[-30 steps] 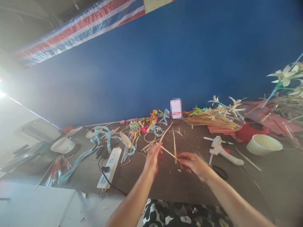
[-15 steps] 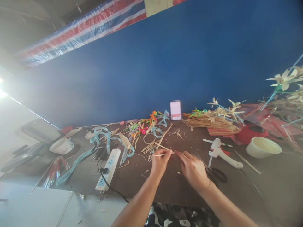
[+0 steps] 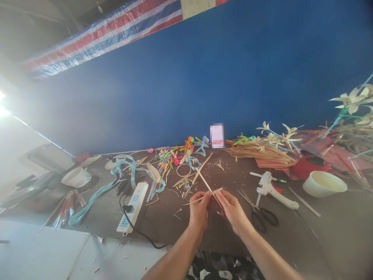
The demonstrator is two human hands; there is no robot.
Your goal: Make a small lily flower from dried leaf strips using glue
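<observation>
Pale straw strips (image 3: pixel 205 181) stick out from between my two hands, one pointing up and away, another to the left. My left hand (image 3: pixel 199 210) is closed, its thumb and fingers pinching the strips. Close beside it, my right hand (image 3: pixel 232 208) is closed on the same strips near their crossing. The fingers cover part of the strips. Black-handled scissors (image 3: pixel 258 212) lie just right of my right hand. Straw scraps (image 3: pixel 186 182) and a clear ring (image 3: pixel 183 169) are on the dark table (image 3: pixel 171 237) beyond my hands.
A white glue gun (image 3: pixel 271 188) and a cream bowl (image 3: pixel 324 183) are at the right. A power strip (image 3: pixel 133 208), blue ribbon (image 3: pixel 96 200) and a white cup (image 3: pixel 76 177) lie left. Straw bundles (image 3: pixel 259 151) and straw flowers (image 3: pixel 291 134) line the back right.
Both hands have turned and drawn closer together. One strip now points more steeply away from me. My right hand has moved left and down, uncovering the scissors.
</observation>
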